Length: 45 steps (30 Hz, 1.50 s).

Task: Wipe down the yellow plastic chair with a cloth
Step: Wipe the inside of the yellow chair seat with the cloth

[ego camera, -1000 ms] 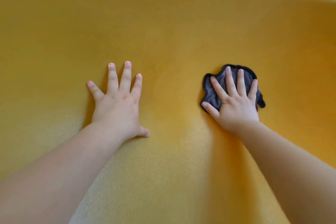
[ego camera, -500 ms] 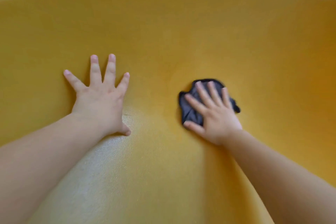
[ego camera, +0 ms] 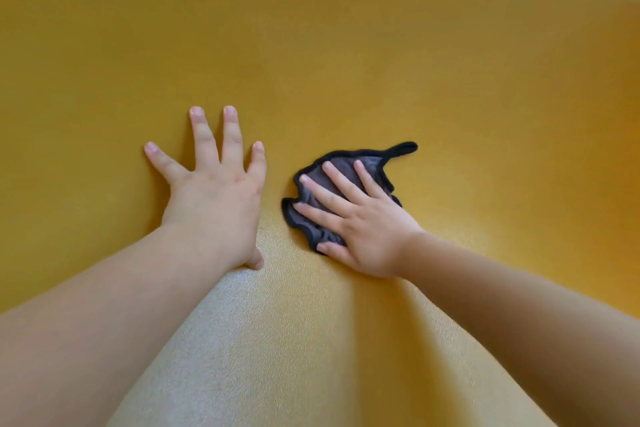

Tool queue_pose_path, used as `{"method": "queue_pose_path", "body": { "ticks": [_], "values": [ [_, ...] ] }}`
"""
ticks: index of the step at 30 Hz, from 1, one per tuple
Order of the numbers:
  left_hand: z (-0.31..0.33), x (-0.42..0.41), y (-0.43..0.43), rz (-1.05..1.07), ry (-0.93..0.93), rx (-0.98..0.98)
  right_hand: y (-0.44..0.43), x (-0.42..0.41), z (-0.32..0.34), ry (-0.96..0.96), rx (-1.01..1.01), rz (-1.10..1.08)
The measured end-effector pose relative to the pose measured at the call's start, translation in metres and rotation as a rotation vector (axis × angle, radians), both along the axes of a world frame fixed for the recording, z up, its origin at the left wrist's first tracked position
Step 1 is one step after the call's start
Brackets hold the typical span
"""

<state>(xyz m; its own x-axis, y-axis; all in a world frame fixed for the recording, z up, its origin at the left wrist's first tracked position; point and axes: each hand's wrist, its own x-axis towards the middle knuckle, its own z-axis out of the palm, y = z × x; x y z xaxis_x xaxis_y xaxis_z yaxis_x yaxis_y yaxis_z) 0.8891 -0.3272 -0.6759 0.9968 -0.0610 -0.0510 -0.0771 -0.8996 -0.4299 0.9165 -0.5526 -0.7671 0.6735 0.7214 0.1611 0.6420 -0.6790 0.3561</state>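
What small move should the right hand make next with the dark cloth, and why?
Probably slide the cloth rightward across the chair. The right hand presses flat on it with straight fingers, ready to push; the left hand rests flat close on its left and blocks that way, while a wide yellow stretch lies to the right.

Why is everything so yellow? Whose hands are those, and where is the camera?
There is no machine here. A person wears a camera on their head, so you see what they see, looking down at their own two hands. The big yellow surface is a plastic chair, seen from very close. The left hand lies flat on it with fingers spread and holds nothing. The right hand presses a small dark grey cloth flat against the chair to wipe it.
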Motion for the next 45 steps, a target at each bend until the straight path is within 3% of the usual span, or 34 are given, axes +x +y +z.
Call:
{"method": "queue_pose_path", "body": {
  "ticks": [2,5,8,11,12,16,18,20,22,24,26,30,33,35,40,43,45],
  "values": [
    [-0.001,0.0,0.0,-0.007,0.002,-0.004,-0.031,0.022,0.016,-0.024,-0.109,0.095],
    [-0.002,0.002,0.002,-0.011,-0.006,-0.003,-0.065,0.056,0.052,-0.188,-0.059,-0.048],
    [-0.002,0.003,0.001,-0.008,-0.001,-0.012,-0.047,0.062,0.058,-0.3,0.2,-0.371],
    [-0.002,0.002,0.001,-0.001,0.001,-0.019,0.012,0.041,0.034,-0.254,0.459,-0.618],
    [-0.002,0.002,0.001,-0.001,0.0,-0.024,0.025,0.029,0.02,-0.203,0.437,-0.557],
    [-0.001,0.001,0.001,-0.015,0.011,-0.033,0.004,0.001,-0.003,-0.006,0.041,0.014],
    [-0.001,0.001,0.0,-0.015,0.014,-0.027,-0.03,0.029,0.019,-0.047,-0.088,0.15],
    [-0.001,0.001,0.0,-0.016,0.018,-0.029,-0.06,0.06,0.053,-0.203,-0.058,0.036],
    [-0.001,0.002,0.0,-0.014,0.017,-0.03,-0.073,0.075,0.083,-0.283,0.081,-0.247],
    [-0.001,0.001,0.0,-0.011,0.02,-0.029,-0.052,0.074,0.086,-0.325,0.264,-0.499],
    [0.0,0.001,0.0,-0.01,0.018,-0.026,-0.011,0.064,0.066,-0.32,0.383,-0.599],
    [0.003,0.0,0.0,-0.021,0.024,-0.015,0.043,0.021,0.007,-0.156,0.245,-0.238],
    [0.012,-0.003,0.002,-0.049,0.05,0.003,0.018,0.014,0.005,-0.095,0.123,-0.097],
    [0.026,-0.003,0.003,-0.064,0.078,-0.013,-0.014,0.026,0.019,-0.133,0.139,-0.208],
    [0.066,0.003,0.015,-0.118,0.035,-0.036,-0.049,0.046,0.065,-0.146,0.362,-0.759],
    [0.082,0.003,0.029,-0.146,-0.058,0.024,-0.003,0.055,0.072,-0.113,0.49,-0.832],
    [0.091,0.003,0.041,-0.138,-0.12,0.057,0.03,0.056,0.071,-0.078,0.485,-0.76]
  ]
}}
